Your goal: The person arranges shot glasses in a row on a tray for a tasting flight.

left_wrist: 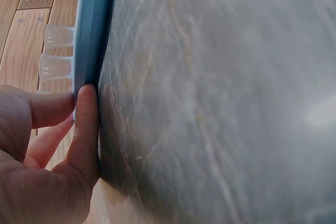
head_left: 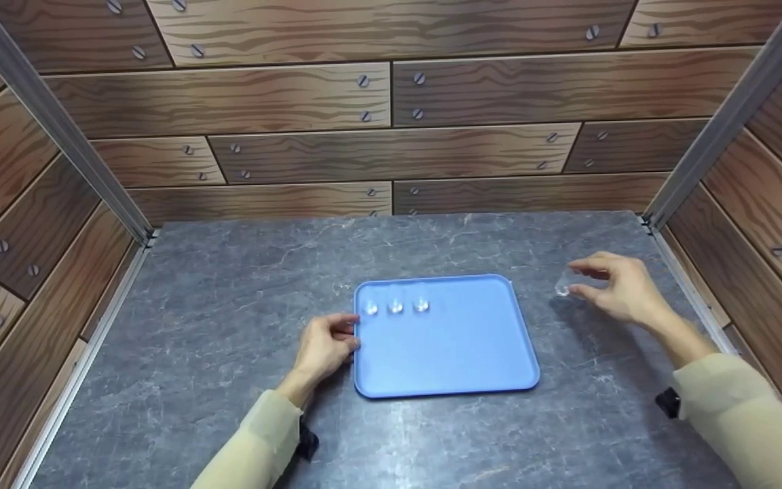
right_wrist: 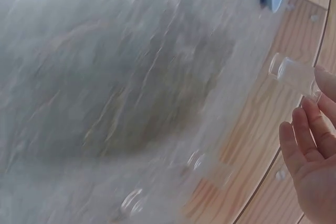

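Right hand [head_left: 618, 288] outstretched, fingers [head_left: 589, 263] pinching clear cup [right_wrist: 295, 74], left hand [head_left: 322, 348] turned inward, fingers clamped on blue tray [head_left: 455, 350]

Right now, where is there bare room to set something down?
Bare: the blue tray from its three clear cups to the near and right rims; the table between tray and back wall. Crowded: the tray's far-left corner, with the left hand gripping its left rim, and around the right hand, which pinches a fourth cup, two more cups nearby.

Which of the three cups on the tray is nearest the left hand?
The leftmost cup; the middle one and rightmost one are farther from the left hand.
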Motion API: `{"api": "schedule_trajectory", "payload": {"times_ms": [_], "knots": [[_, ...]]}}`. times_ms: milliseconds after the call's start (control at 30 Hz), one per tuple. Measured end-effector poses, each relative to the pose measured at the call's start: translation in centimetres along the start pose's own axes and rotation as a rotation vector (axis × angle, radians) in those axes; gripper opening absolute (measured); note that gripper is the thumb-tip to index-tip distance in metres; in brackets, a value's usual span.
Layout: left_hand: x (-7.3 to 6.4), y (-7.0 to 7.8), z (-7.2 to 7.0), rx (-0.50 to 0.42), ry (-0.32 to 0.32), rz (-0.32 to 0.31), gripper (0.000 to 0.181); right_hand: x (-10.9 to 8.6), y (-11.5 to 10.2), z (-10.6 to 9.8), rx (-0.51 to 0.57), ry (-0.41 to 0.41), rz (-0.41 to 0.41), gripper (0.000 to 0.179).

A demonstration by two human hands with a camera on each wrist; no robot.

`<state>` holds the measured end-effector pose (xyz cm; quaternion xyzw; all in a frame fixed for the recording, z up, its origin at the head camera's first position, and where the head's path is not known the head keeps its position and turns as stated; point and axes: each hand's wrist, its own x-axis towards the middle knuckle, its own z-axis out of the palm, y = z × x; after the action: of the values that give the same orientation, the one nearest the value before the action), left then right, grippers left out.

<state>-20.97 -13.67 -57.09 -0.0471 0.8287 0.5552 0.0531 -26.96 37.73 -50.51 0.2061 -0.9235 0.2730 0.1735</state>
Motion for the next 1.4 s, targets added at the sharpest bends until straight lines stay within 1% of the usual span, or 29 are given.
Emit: {"api": "schedule_trajectory", "payload": {"times_ms": [233,467,700,767,933,1100,1267,1400], "knots": [[0.0,0.1,0.1,0.013,0.006,0.007,0.043,0.9,-1.7,1.8,0.044,-0.044,-0.037,0.038],[0.0,0.1,0.1,0.03,0.017,0.002,0.043,1.9,-3.4,3.6,0.095,-0.13,-0.027,0.039],[0.0,0.1,0.1,0.033,0.014,0.011,0.044,3.0,-5.1,5.8,0.194,-0.167,-0.019,0.037],[0.0,0.1,0.1,0.035,0.014,0.009,0.044,3.3,-5.6,6.4,0.208,-0.18,-0.019,0.037],[0.0,0.1,0.1,0.034,0.013,0.003,0.044,4.1,-6.8,7.8,0.224,-0.216,-0.027,0.037],[0.1,0.0,0.1,0.004,0.009,0.003,0.044,4.6,-7.6,8.9,0.236,-0.251,-0.028,0.038],[0.1,0.0,0.2,-0.018,0.005,-0.01,0.046,5.0,-8.3,9.9,0.251,-0.268,-0.038,0.038],[0.1,0.1,0.1,-0.005,0.004,-0.021,0.045,5.3,-8.7,10.6,0.258,-0.272,-0.053,0.037]]}}
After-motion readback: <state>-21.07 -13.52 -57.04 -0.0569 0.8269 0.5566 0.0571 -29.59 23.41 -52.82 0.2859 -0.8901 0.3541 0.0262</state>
